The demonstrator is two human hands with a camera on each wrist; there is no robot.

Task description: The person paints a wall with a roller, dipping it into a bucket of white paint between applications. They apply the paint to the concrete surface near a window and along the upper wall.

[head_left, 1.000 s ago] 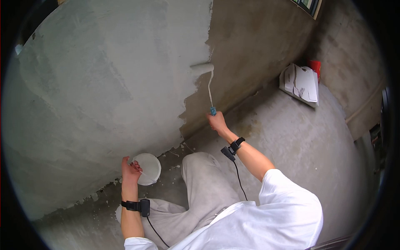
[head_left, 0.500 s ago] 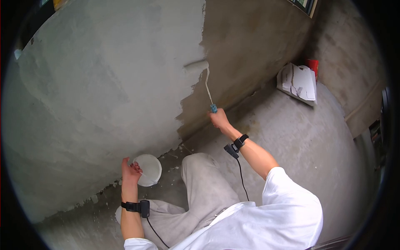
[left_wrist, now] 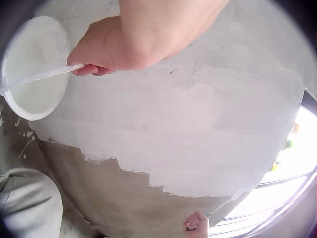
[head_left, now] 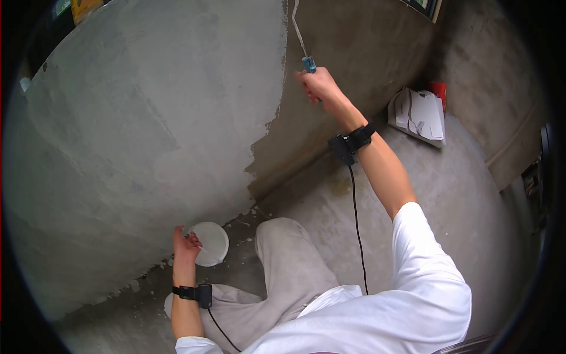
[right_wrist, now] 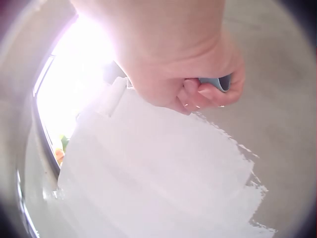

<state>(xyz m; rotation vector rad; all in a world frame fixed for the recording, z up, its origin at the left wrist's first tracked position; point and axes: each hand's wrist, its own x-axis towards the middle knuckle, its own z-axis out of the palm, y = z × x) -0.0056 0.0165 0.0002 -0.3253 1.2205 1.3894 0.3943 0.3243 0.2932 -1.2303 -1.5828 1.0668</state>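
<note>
My right hand (head_left: 322,86) grips the blue handle (head_left: 309,64) of a paint roller, whose bent wire runs up out of the head view. In the right wrist view the white roller head (right_wrist: 115,95) lies against the wall, high beside the bright window. Low on the left, my left hand (head_left: 187,246) holds the thin handle (left_wrist: 44,75) of a white bucket (left_wrist: 63,94), fingers curled round it. Pale liquid shows inside the bucket. The wall (head_left: 171,118) is coated light grey on the left and bare brown on the right, with a jagged border.
A white cardboard box (head_left: 417,115) lies on the floor by the far corner, with a red object (head_left: 438,92) behind it. My bent knee (head_left: 283,236) is close to the wall's foot. Pale splatters dot the floor near the bucket. Black cables hang from both wrist cameras.
My right hand has moved up along the wall with the roller, and the roller head has left the head view. The left hand and bucket have hardly moved.
</note>
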